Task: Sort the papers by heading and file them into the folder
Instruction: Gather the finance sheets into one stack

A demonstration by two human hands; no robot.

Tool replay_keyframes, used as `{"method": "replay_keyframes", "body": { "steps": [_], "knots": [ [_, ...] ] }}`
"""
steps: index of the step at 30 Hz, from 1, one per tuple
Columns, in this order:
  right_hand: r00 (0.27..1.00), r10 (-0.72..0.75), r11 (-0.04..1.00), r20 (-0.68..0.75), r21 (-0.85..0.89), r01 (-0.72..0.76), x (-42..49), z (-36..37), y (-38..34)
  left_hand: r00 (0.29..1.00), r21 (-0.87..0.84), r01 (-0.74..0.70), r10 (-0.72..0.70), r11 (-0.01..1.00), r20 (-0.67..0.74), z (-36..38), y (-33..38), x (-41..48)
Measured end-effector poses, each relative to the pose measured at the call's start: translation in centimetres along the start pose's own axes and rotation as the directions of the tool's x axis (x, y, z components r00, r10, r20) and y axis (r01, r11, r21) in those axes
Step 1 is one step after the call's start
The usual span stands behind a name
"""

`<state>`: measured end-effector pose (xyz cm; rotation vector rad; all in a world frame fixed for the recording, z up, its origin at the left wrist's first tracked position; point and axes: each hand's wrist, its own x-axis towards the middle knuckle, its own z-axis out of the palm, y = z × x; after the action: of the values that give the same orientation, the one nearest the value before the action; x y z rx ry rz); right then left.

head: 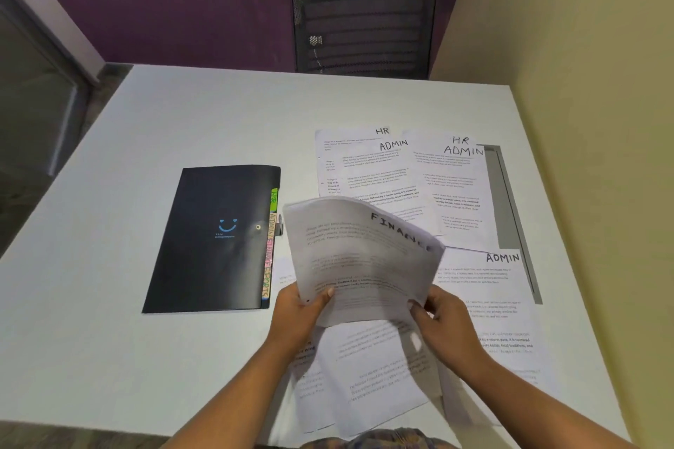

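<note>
Both my hands are closed on paper: my left hand (306, 306) pinches the lower left corner of a bowed white printed sheet headed FINANCE (361, 259), and my right hand (443, 317) pinches its lower right edge, so it arches up above the table. Under it, nearer me, lie more loose white printed sheets (368, 375) in a slack overlap. Just left of the FINANCE sheet sits the closed black folder with a blue smiley and coloured index tabs (215, 237). Beyond the sheet lie white pages marked HR and ADMIN (394, 160), and to its right another ADMIN page (488, 288), all on the pale grey table (146, 128). I judge the risk is dragging a second sheet along, or creasing this one, because the bow is steep and the grip sits only at its near edge.
</note>
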<state>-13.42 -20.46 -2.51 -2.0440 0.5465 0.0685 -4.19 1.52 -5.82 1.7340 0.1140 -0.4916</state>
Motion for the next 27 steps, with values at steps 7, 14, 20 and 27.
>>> {"method": "replay_keyframes", "body": {
  "steps": [7, 14, 20, 27],
  "knots": [
    [0.994, 0.071, 0.993, 0.079, 0.093, -0.078, 0.7, -0.9, -1.5, 0.999, -0.077, 0.031, -0.028, 0.997, 0.040, -0.9, 1.3, -0.4],
    [0.983, 0.126, 0.964, 0.131, 0.216, -0.152, 0.1, -2.2, -2.5, 0.993, -0.159, 0.073, -0.057, 0.985, 0.101, -1.1, 2.8, -1.8],
    [0.953, 0.294, 0.906, 0.073, 0.298, -0.302, 0.9, -1.2, -2.5, 0.996, 0.096, 0.075, -0.070, 0.993, -0.053, -1.9, 2.9, -0.4],
    [0.918, 0.395, 0.838, 0.040, 0.393, -0.378, 0.0, 0.6, -1.9, 0.893, 0.458, 0.128, 0.099, 0.879, -0.440, -6.5, -0.8, 2.1]
  ]
}}
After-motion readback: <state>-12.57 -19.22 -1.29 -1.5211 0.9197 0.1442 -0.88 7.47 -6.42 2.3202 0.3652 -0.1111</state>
